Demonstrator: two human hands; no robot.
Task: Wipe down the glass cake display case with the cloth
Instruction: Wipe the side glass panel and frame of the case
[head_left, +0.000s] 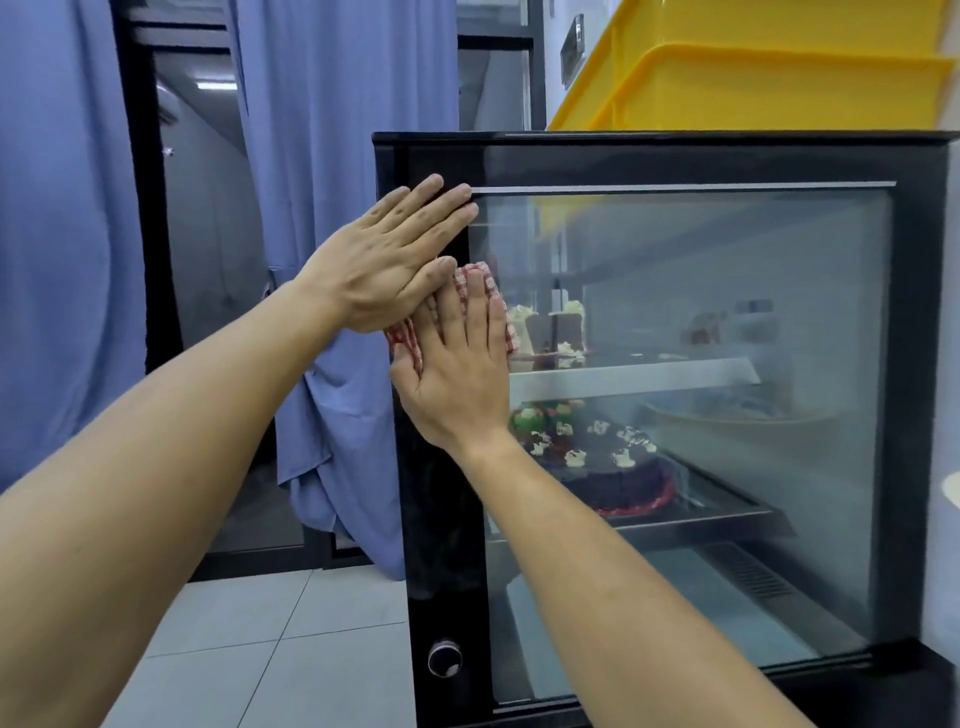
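Observation:
The glass cake display case (779, 291) has a black frame and stands right of centre. A red-and-white checked cloth (480, 278) lies flat against the glass near the case's left upright. My right hand (457, 364) presses on the cloth with straight fingers pointing up. My left hand (389, 254) lies flat on the black frame at the upper left corner, fingers straight, its thumb side overlapping my right fingertips. Most of the cloth is hidden under my right hand.
Inside the case a chocolate cake (608, 467) sits on the lower shelf and cake slices (550, 332) on the upper one. Yellow crates (769, 78) are stacked on top. A blue curtain (337, 260) hangs left of the case. A round knob (444, 658) sits low on the frame.

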